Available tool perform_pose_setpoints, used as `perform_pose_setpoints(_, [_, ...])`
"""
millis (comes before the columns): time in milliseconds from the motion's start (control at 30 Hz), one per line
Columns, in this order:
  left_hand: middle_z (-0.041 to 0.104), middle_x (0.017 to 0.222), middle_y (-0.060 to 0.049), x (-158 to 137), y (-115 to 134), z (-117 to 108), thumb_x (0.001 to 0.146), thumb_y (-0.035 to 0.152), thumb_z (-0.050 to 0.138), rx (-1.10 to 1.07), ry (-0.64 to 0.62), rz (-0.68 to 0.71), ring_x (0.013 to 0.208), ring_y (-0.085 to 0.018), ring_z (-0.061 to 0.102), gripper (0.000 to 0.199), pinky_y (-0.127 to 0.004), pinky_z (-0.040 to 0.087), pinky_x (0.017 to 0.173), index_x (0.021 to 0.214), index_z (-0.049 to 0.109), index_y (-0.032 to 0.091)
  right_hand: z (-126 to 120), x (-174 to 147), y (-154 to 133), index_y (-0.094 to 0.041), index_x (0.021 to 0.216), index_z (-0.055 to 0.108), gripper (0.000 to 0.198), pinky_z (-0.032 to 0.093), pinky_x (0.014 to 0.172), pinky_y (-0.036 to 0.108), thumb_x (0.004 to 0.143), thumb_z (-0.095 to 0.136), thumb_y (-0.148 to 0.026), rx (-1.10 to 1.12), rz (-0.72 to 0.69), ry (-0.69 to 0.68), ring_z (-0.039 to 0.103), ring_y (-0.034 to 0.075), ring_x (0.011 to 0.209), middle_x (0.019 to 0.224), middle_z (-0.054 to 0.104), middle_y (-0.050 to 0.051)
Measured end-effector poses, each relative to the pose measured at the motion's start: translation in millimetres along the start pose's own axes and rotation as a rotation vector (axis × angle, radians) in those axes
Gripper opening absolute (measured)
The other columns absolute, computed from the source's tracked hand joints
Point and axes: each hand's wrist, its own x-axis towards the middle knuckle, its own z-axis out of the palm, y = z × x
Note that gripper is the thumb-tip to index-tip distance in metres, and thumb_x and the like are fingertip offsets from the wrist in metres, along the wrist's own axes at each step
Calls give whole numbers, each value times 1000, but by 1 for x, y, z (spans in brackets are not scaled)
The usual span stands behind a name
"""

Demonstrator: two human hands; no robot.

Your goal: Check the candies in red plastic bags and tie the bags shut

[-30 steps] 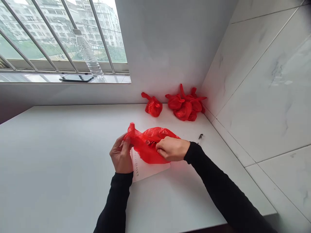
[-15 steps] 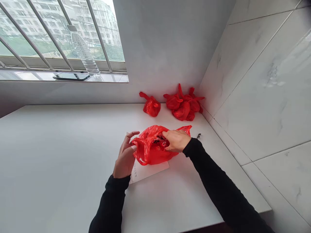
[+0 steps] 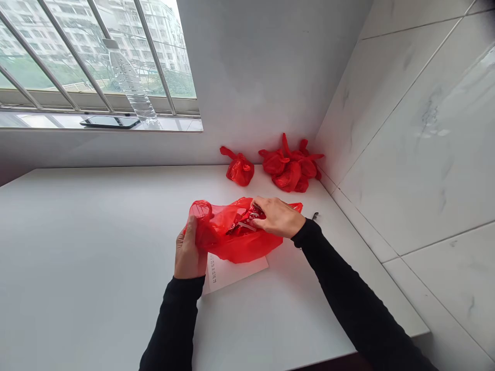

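A thin red plastic bag (image 3: 243, 252) lies open between my hands, over a sheet of white paper (image 3: 232, 275) with a handwritten column of numbers. My left hand (image 3: 188, 252) is closed on the bag's left side, with the thumb on top and the film stretched outward. At the bag's mouth, my right hand (image 3: 280, 216) has its thumb and fingers closed around a small, shiny red packet (image 3: 257, 212) with white print. More red and white packets (image 3: 240, 225) show inside the bag. The right fingertips are partly hidden.
One knotted red bag (image 3: 240, 171) and a cluster of knotted red bags (image 3: 294, 165) sit at the table's back by the wall. A pen-like dark object (image 3: 315, 216) lies near my right wrist. On the sill stand a water bottle (image 3: 135, 90) and a flat phone (image 3: 110, 122).
My left hand has closed on the bag's left side and drawn it out leftward, widening the mouth. The right hand has shifted slightly left, and more of the packets shows.
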Motion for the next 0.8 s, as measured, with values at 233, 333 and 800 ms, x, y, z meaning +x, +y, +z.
perform_pose_setpoints(233, [77, 86, -4, -5, 12, -2, 78, 67, 73, -162, -73, -90, 69, -20, 72, 51, -33, 62, 69, 98, 79, 20, 2, -3, -12, -23, 77, 52, 29, 29, 57, 26, 91, 61, -47, 78, 4, 17, 50, 14, 63, 68, 58, -3])
perform_pose_setpoints(333, [78, 88, -5, -8, 10, -7, 75, 64, 78, -185, -107, -101, 70, -22, 73, 52, -34, 63, 66, 104, 78, 21, 4, -3, -12, -22, 77, 53, 35, 32, 58, 26, 94, 55, -53, 117, -12, -24, 51, 13, 62, 71, 61, -2])
perform_pose_setpoints(800, [74, 70, 0, -7, 12, -13, 66, 20, 78, -261, -124, -123, 63, -14, 69, 6, -23, 59, 61, 66, 72, 22, 14, 3, -3, -19, 102, 72, 19, 35, 61, 26, 84, 68, -25, 142, -112, -171, 61, 18, 81, 91, 70, 5])
